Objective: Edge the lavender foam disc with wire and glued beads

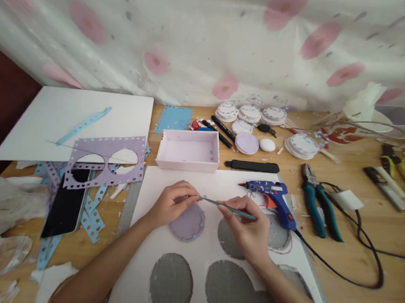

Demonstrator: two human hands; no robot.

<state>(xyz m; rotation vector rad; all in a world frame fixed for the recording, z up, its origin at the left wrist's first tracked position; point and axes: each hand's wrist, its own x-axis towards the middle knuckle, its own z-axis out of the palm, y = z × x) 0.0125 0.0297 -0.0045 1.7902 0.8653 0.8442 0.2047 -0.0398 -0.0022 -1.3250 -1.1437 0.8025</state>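
Above the white sheet with round cut-outs [138,239], my right hand [248,223] grips slim teal tweezers [231,209], their tip pointing left. My left hand [175,202] is closed in a pinch, its fingertips meeting that tip. Whatever lies between those fingers is too small to make out. Just below my left hand is a lilac disc [187,223] with a trimmed rim, in one of the sheet's round openings. A blue glue gun [272,192] lies on its side to the right of my right hand.
An open pale box [189,150] stands behind my hands. Stacks of white discs [300,146] line the back. Pliers [319,204] and a looping black cable [376,258] lie right. Left are a punched lilac card [106,159], a phone [65,205] and blue paper scraps [93,218].
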